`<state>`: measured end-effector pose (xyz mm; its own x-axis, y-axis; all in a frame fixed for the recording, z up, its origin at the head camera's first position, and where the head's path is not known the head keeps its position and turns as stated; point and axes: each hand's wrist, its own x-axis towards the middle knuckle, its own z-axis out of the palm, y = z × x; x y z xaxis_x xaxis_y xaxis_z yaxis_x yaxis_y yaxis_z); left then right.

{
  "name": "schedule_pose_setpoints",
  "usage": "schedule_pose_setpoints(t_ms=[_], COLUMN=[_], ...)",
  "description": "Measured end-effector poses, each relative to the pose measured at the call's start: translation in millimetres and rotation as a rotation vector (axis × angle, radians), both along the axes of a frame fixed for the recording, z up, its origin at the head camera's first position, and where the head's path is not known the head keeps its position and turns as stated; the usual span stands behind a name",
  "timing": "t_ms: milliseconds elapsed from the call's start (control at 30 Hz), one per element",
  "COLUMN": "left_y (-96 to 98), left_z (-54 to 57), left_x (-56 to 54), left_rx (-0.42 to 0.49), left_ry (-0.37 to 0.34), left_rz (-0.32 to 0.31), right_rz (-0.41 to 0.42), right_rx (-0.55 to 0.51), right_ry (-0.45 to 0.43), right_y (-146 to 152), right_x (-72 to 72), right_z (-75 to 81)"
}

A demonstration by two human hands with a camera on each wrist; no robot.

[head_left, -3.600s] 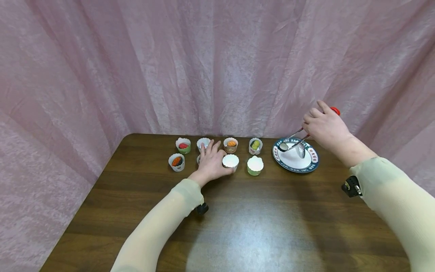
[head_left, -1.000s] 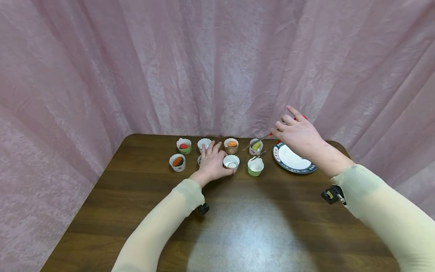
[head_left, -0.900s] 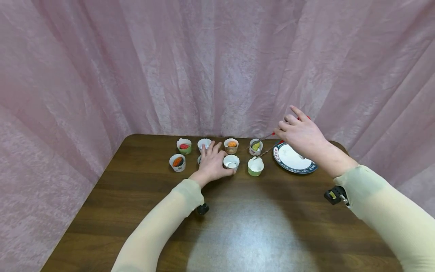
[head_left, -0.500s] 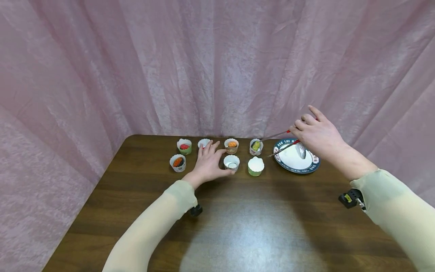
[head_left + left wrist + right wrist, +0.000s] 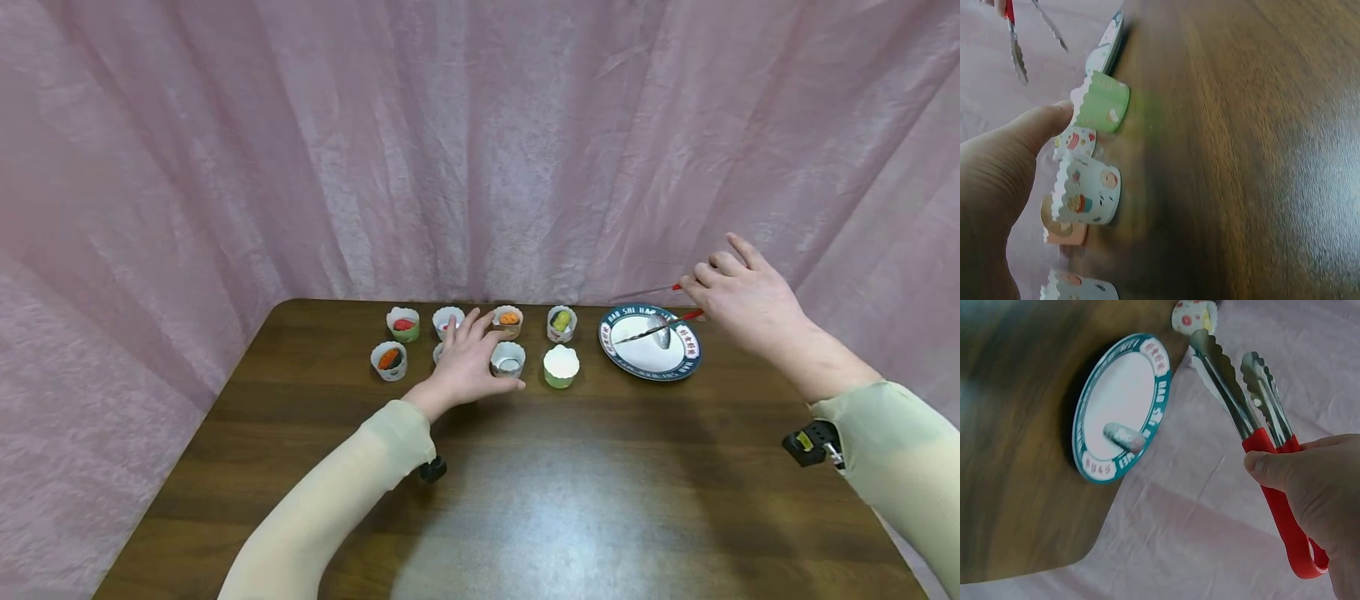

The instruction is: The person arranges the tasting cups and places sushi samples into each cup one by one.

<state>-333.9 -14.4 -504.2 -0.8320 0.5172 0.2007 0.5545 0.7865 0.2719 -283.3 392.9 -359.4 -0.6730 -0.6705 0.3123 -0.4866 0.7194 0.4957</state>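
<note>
My right hand grips red-handled metal tongs. Their jaws stand apart above the plate, nothing between them. On the white plate with its dark lettered rim lies one silvery piece. My left hand spreads thumb and fingers about a white patterned paper cup, holding nothing. A pale round thing shows inside that cup. Another cup behind the left fingers is mostly hidden. Right of these is a green paper cup, its inside white.
Small food-like pieces sit in a white cup and a green cup at left. Behind are an orange-toned cup and a white cup, also filled. A pink curtain hangs behind the wooden table.
The tongs held a small round piece over the plate, swung left near the cups, then returned right without it. My left fingers have loosened from the white cup.
</note>
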Motion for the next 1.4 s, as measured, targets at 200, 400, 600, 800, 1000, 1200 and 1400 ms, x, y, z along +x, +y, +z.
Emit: schedule_pose_setpoints(t_ms=[200, 400, 600, 800, 1000, 1200, 1400], left_y=[6.6, 14.9, 26.1, 39.4, 53.3, 62.2, 67.4], left_z=[4.3, 8.4, 9.0, 5.5, 0.9, -2.8, -6.7], left_x=[1.7, 1.9, 0.5, -1.0, -3.0, -6.4, -7.6], left_rx=[-0.025, -0.005, -0.022, -0.069, -0.105, -0.126, -0.153], left_ry=[0.029, 0.054, 0.064, 0.031, 0.02, 0.009, -0.008], left_rz=[0.001, -0.026, -0.046, -0.021, 0.006, 0.027, 0.042], right_rz=[-0.028, -0.077, -0.092, -0.108, -0.136, -0.181, -0.224], right_rx=[0.0, -0.007, -0.031, -0.037, -0.036, -0.03, -0.015], right_ry=[-0.012, -0.027, -0.011, 0.009, -0.005, -0.034, -0.056], right_y=[11, 21, 34, 47, 57, 63, 64], right_x=[2.7, 7.4, 9.1, 10.7, 12.2, 11.6, 9.6], right_z=[0.2, -2.2, -6.9, -10.8, -13.0, -14.8, -16.2])
